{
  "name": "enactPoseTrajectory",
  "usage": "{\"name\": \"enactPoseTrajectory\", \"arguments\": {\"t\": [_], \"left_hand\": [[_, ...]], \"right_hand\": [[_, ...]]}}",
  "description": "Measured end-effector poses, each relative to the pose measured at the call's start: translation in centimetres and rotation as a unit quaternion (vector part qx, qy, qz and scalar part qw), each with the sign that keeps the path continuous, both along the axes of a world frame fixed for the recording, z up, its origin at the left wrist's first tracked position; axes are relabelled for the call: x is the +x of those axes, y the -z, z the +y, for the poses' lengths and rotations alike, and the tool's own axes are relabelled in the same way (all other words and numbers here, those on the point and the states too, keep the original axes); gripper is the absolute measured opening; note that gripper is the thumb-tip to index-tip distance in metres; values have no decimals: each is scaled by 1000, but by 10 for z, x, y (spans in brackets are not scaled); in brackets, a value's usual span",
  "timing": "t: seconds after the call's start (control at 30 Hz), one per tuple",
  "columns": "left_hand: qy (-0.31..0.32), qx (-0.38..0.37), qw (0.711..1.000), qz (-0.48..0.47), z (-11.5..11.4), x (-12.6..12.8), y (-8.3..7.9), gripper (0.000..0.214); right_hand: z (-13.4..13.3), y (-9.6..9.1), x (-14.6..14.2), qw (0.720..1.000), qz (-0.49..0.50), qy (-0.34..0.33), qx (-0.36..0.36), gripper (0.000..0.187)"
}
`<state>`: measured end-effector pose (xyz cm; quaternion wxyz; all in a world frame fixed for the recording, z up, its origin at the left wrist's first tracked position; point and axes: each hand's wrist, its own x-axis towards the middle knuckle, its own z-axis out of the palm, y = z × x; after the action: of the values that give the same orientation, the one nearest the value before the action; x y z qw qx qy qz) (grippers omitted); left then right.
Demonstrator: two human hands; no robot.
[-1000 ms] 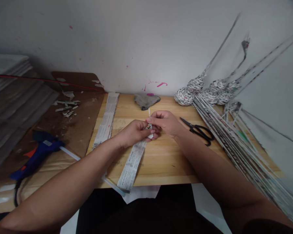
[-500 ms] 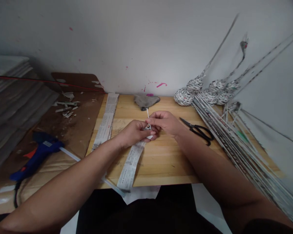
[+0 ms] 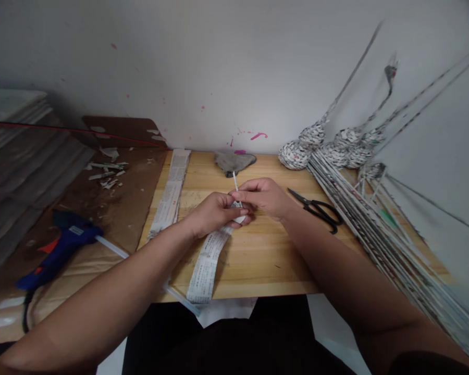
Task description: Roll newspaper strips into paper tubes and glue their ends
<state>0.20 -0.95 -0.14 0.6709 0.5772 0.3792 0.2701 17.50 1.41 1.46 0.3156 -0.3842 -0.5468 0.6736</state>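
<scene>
Over the middle of the wooden board [image 3: 266,260], my left hand [image 3: 218,212] pinches the top end of a newspaper strip [image 3: 205,268]. The strip's printed length slants down toward the board's front edge. Close against it, my right hand [image 3: 263,197] is closed on a thin white rolled paper tip [image 3: 235,180] that sticks up past the fingers. The strip appears to be wound around itself between the two hands; the fingers hide part of the roll.
Scissors [image 3: 316,207] lie to the right, beside many long paper rods [image 3: 359,208] and woven gourd shapes [image 3: 295,155]. A grey cloth [image 3: 234,162] is at the back. Flat newspaper strips [image 3: 170,192], a blue glue gun [image 3: 62,247] and stacked paper [image 3: 19,166] are leftward.
The rolled paper tip has shifted slightly left and up. Both hands stay in almost the same place, and the strip's lower part has curved a little.
</scene>
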Motion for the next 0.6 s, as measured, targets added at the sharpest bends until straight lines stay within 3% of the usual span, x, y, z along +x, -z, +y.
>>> {"name": "enactPoseTrajectory", "arguments": {"t": [0.23, 0.47, 0.6], "left_hand": [[8, 5, 1000, -12, -1, 3, 3, 24], [-4, -15, 1000, -3, -1, 2, 0, 27], [-8, -12, 1000, -2, -1, 3, 0, 26]], "right_hand": [[-1, 0, -8, 997, -3, 75, 20, 41], [3, 1, 1, 999, -13, -21, 38, 31], [3, 2, -3, 999, -6, 29, 20, 31]]}}
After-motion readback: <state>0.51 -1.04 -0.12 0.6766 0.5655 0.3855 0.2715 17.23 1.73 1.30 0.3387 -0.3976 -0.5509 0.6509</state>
